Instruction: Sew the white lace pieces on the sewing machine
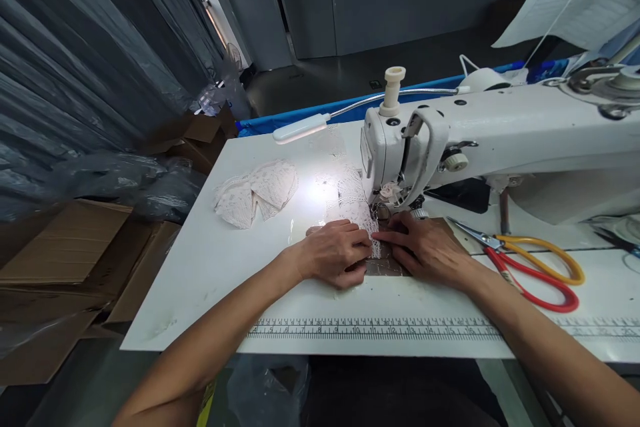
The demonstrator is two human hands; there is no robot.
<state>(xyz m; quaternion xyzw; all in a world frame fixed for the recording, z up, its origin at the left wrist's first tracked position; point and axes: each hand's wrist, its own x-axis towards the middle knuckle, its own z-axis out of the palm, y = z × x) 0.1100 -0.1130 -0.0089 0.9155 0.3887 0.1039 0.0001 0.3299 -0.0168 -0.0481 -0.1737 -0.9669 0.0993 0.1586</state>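
Both my hands flat on the lace strip point(354, 203), feeding it under the presser foot point(384, 208) of the sewing machine point(500, 140). Left hand point(334, 252) lies palm down, fingers together and pressing the lace, nothing clamped. Right hand point(425, 248) also flat, fingers closed side by side, index fingertip pinning the lace edge just at 6 o'clock of the foot. Hands almost touching each other over the seam line.

Step, as I judge it: guiding the fabric through a stitch run. The strip runs from under my hands up to 12 o'clock, past the needle. Next move likely calls for even, light pressure from both palms and keeping the edge straight to the foot; fingertips sit close to the needle, so care there.

Materials: lace is thin, white, openwork, limp, glaring under the gooseneck lamp point(303, 128). A darker patterned piece point(385, 268) shows between my hands; can't tell what it is. Pile of cut lace pieces point(256, 192) at 10 o'clock, soft, fan-shaped. Scissors point(525, 260) at 3 o'clock, steel blades, red and yellow loop handles. Table point(200, 260) smooth white, printed ruler point(375, 328) along the near edge. Cardboard boxes point(65, 247) at 9 o'clock.
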